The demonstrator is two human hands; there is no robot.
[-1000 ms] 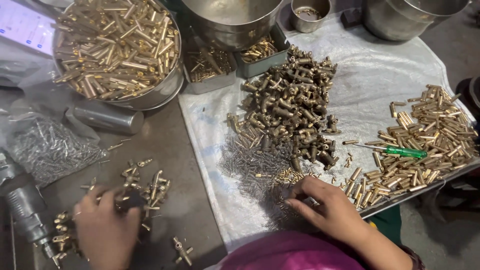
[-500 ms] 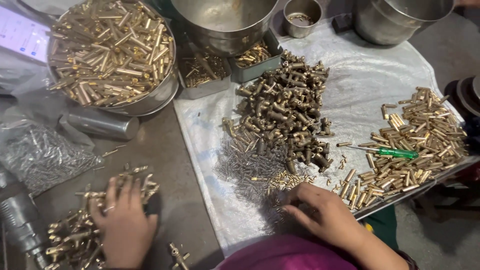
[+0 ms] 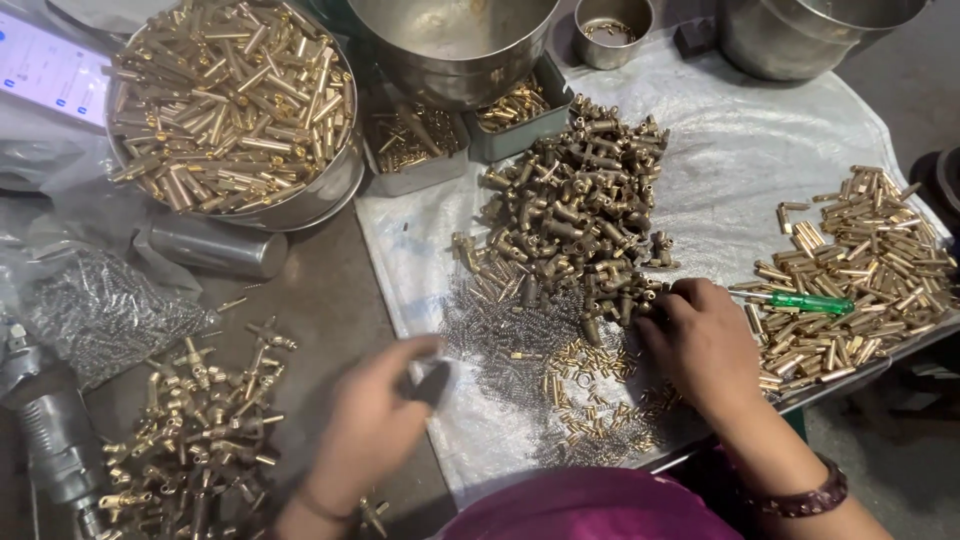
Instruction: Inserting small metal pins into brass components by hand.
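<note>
Brass fills nearly the whole worktop. White plastic sheeting (image 3: 760, 160) covers the right part of the dark table (image 3: 310, 300), and on it lies the biggest heap, a pile of dull brass fittings (image 3: 575, 215) running from the middle toward the near edge. At top left a wide steel bowl (image 3: 300, 205) is heaped with short brass tubes (image 3: 230, 90); a second, nearly bare steel bowl (image 3: 450, 40) stands behind the pile, with two small trays (image 3: 465, 125) of brass bits tucked under its rim. On the far right a loose spread of brass tubes (image 3: 870, 265) lies on the sheeting, a green-handled screwdriver (image 3: 805, 302) lying across its near side. At left, a clear bag of small springs (image 3: 95, 310) sits near a steel cylinder (image 3: 215, 245), and below them a scatter of assembled brass pieces (image 3: 200, 430) rests on the bare table. Between the hands, fine springs (image 3: 490, 330) and tiny brass rings (image 3: 590, 400) cover the sheeting.

Both forearms come in from the bottom edge. The right hand (image 3: 700, 340) lies palm down at the near foot of the fittings pile, fingers curled into it and touching the pieces; what they grip is hidden. The left hand (image 3: 385, 410) hovers at the sheeting's left edge, blurred, fingers drawn together around a small dark thing (image 3: 432, 380) that cannot be made out.
</note>
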